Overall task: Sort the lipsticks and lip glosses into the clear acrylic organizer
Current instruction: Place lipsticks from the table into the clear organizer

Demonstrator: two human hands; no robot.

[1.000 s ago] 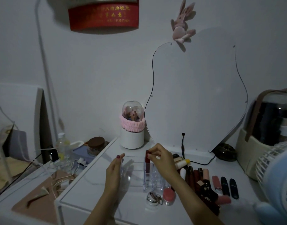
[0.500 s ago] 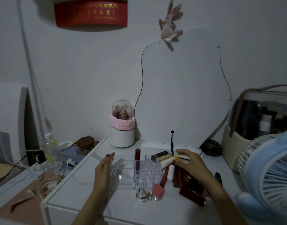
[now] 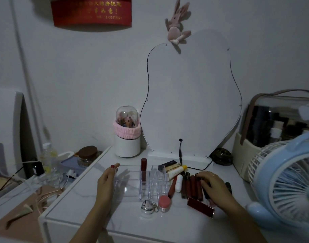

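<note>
The left hand (image 3: 106,181) rests against the left side of the clear organizer (image 3: 131,186), fingers together and lightly curled, thumb touching its far rim. One dark red lipstick (image 3: 143,170) stands upright in a far-left slot. The right hand (image 3: 212,184) lies palm down over the lipsticks (image 3: 190,186) lying to the organizer's right, fingers curled onto them; whether they pinch one I cannot tell.

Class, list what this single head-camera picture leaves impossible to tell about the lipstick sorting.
1. Whether the right hand grips anything: its fingers curl over the dark tubes, hiding the contact.
2. The lipsticks under that hand: covered.
3. How many slots the clear organizer has: transparent walls, dim light.
4. The fan: cut off by the right edge.
5. Labels on the tubes: too small.
</note>
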